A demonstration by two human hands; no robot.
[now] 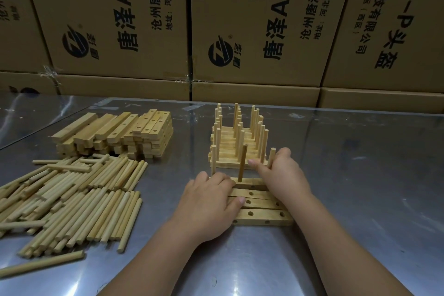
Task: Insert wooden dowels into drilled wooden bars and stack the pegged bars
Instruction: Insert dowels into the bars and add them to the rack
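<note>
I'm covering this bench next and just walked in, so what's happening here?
A person is pegging drilled bars on a metal table. The left hand rests on the left end of a row of bars. The right hand holds a dowel at the right end of the farthest bar, where a darker dowel already stands mid-bar. A stack of pegged bars stands just behind. Loose dowels and unpegged bars lie to the left.

The brown boxes (115, 31) have big black words, turned sideways: "唐泽AH4". The right box (384, 31) says "0-P头盔" and "科技有限公司".
</note>
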